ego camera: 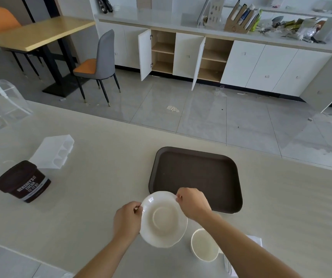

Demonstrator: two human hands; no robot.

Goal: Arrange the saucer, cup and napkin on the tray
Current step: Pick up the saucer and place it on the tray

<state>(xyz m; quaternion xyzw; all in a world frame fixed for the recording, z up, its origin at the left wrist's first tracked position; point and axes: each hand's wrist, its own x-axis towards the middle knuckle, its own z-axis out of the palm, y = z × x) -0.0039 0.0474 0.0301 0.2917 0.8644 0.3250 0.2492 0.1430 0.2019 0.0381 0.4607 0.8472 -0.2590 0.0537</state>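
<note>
Bright, even daylight; soft shadows, wide-angle bending at edges.

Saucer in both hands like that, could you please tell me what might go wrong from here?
1. The saucer is held only by fingertip pinches at its rim, left hand and right hand, so it could slip.
2. The right forearm passes just above the cup; pulling back could knock it over.
3. The tray has a raised rim; a low saucer might catch on it.
</note>
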